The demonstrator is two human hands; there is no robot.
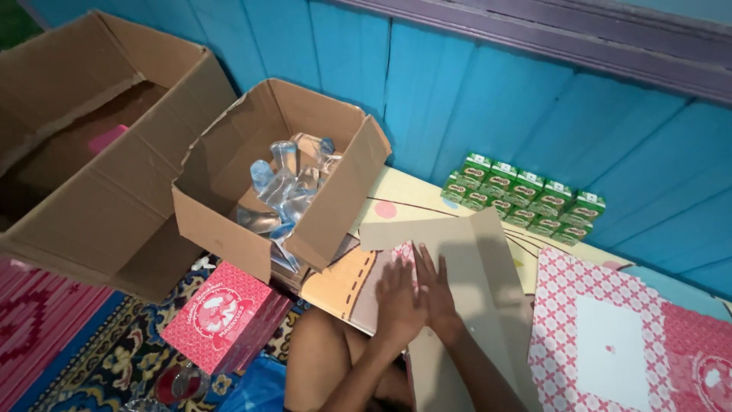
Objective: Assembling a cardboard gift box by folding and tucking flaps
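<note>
Both my hands press flat on an unfolded cardboard box blank [473, 267], brown inside with a pink patterned outer face showing at its edge. My left hand [396, 301] lies palm down on the blank's near left part, fingers spread. Right beside it, touching, my right hand [436, 286] rests flat too. Neither hand grips anything. My bare knee [324, 355] shows below the blank.
A second flat pink-and-white patterned blank [610, 336] lies at right. Small green drink cartons [526, 198] stand in rows by the blue wall. An open cardboard box [221, 221] holds clear water bottles [286, 187]. A larger open box [91, 206] sits left. A closed pink box [221, 313] rests on the patterned mat.
</note>
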